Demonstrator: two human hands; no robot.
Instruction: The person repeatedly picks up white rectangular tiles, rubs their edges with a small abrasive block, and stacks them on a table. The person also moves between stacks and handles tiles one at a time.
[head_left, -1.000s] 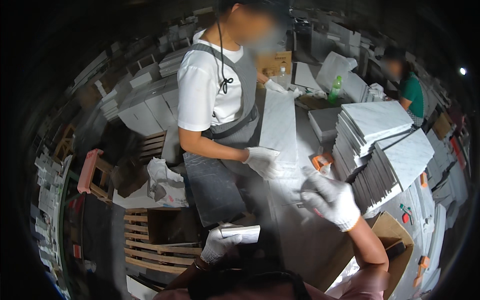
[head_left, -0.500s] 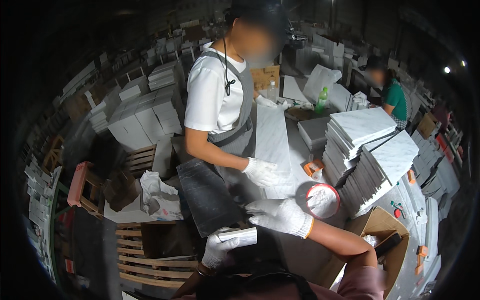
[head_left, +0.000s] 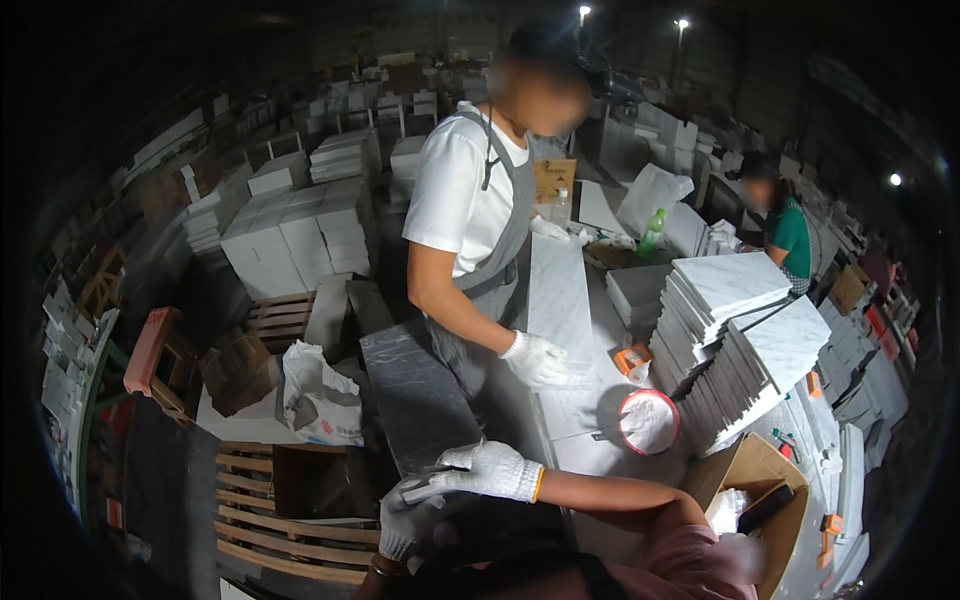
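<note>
In my left hand [head_left: 402,522], in a white knitted glove, is a small white rectangular block [head_left: 421,493]; little of it shows. My right hand [head_left: 492,470], gloved with an orange-edged cuff, reaches across to it, fingers stretched out and apart at the block; whether they press on it cannot be made out. Beyond my hands lies a dark grey veined slab [head_left: 415,385]. Across from me a person in a white shirt and grey apron rests a gloved hand [head_left: 540,360] on a long white marbled slab [head_left: 560,300].
A red-rimmed tub of white powder [head_left: 648,422] stands on the table, beside an orange tape dispenser [head_left: 633,362]. Stacked marbled tiles [head_left: 730,285] and an open cardboard box [head_left: 715,475] are at right. A wooden pallet [head_left: 290,545] lies at lower left. Another person works far right.
My right hand has moved left and down from beside the tub to the block. My left hand has shifted slightly left and down, and the block is now mostly covered.
</note>
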